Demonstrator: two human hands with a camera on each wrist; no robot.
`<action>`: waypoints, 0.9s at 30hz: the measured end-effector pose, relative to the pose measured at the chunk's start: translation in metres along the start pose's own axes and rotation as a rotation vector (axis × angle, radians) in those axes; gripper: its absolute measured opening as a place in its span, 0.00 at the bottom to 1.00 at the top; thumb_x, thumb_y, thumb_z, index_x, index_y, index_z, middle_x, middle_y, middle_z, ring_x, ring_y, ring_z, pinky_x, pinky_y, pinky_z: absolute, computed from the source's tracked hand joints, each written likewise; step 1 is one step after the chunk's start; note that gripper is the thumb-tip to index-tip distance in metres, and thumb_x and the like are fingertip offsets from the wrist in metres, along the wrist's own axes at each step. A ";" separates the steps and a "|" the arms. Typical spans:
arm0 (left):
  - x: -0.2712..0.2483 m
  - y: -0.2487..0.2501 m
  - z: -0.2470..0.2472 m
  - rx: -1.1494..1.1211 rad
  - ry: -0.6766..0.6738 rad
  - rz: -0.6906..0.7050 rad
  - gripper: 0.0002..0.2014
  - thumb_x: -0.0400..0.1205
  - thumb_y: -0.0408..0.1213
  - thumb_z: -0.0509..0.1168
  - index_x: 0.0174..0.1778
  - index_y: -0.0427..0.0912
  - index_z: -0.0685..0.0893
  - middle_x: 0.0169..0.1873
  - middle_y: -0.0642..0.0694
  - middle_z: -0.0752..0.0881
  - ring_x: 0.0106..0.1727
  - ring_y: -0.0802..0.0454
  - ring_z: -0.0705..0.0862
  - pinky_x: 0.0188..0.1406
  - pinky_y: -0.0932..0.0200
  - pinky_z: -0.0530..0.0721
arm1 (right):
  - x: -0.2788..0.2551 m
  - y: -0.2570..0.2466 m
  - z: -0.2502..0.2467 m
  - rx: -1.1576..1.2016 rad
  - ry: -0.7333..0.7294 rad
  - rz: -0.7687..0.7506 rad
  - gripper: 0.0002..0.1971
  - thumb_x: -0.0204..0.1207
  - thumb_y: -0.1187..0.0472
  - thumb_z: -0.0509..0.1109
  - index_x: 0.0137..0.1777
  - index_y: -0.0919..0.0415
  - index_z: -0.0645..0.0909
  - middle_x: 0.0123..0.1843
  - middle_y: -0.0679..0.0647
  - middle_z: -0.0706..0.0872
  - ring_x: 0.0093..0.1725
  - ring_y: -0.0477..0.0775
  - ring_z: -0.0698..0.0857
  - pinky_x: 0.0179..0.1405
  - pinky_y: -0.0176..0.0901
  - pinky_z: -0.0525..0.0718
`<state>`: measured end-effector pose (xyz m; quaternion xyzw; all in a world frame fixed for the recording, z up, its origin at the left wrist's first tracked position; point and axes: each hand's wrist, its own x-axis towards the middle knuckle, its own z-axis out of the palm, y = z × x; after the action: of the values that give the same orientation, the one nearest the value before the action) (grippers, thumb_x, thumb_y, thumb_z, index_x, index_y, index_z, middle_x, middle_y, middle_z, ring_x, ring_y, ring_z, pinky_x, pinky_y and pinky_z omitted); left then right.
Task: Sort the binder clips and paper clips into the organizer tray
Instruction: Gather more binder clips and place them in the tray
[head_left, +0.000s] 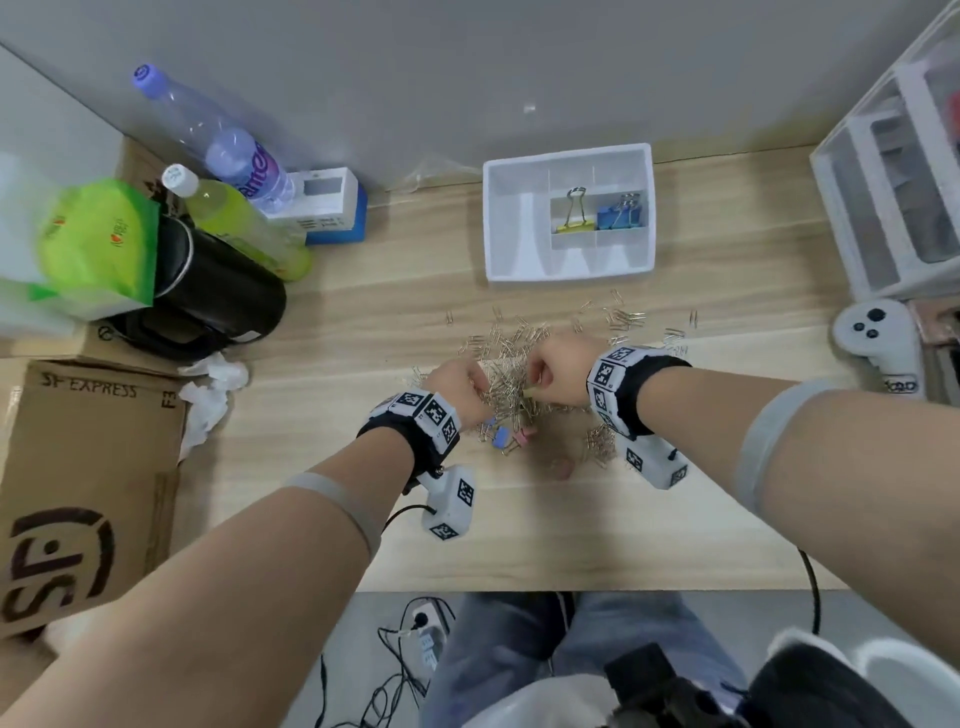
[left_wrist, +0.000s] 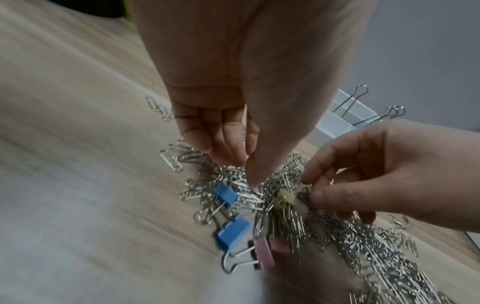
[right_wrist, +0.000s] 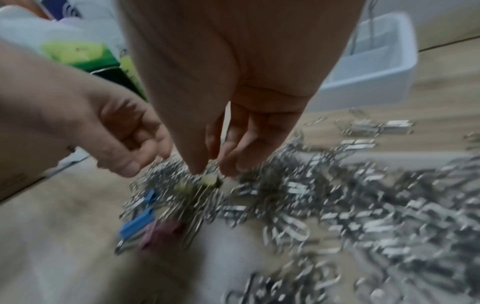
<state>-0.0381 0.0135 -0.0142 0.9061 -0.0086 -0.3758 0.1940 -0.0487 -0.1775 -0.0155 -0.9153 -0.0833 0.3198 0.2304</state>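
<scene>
Paper clips (head_left: 511, 364) lie under both downturned hands, fingers curled.

I'm getting soft, even light from overhead on the head view, and the pale wooden desk (head_left: 395, 322) is reading bright with only faint shadows. The wide lens is bending the desk's far edge and stretching my forearms huge at the bottom corners. The left wrist view is running dimmer and greyer, the near desk smearing out of focus while the paper clips (left_wrist: 291, 197) are holding fairly sharp, glinting. The right wrist view is blurring hard: the paper clip pile (right_wrist: 363, 205) is streaking into silver dashes, and the white organizer tray (right_wrist: 376, 67) is glowing, slightly blown out.
</scene>
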 end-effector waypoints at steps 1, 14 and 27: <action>-0.001 -0.003 0.005 -0.005 0.016 -0.001 0.15 0.66 0.33 0.76 0.41 0.53 0.79 0.37 0.48 0.88 0.36 0.51 0.88 0.28 0.60 0.83 | 0.001 -0.001 0.006 -0.005 0.013 -0.004 0.08 0.74 0.52 0.73 0.51 0.52 0.86 0.44 0.44 0.87 0.42 0.48 0.85 0.38 0.38 0.81; -0.006 -0.025 0.030 -0.085 0.062 0.033 0.16 0.65 0.38 0.79 0.42 0.46 0.79 0.37 0.49 0.83 0.35 0.52 0.80 0.29 0.62 0.76 | 0.009 -0.014 0.043 -0.150 0.072 0.001 0.13 0.70 0.46 0.74 0.51 0.51 0.82 0.55 0.52 0.83 0.51 0.58 0.84 0.50 0.53 0.86; -0.007 -0.023 0.043 0.013 0.044 0.041 0.11 0.67 0.42 0.76 0.35 0.50 0.78 0.38 0.49 0.86 0.36 0.50 0.81 0.30 0.61 0.77 | 0.004 -0.010 0.038 -0.017 0.054 0.027 0.06 0.70 0.62 0.69 0.47 0.55 0.85 0.48 0.52 0.87 0.49 0.57 0.85 0.49 0.48 0.86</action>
<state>-0.0751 0.0212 -0.0454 0.9151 -0.0255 -0.3516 0.1958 -0.0694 -0.1533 -0.0392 -0.9267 -0.0674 0.2971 0.2202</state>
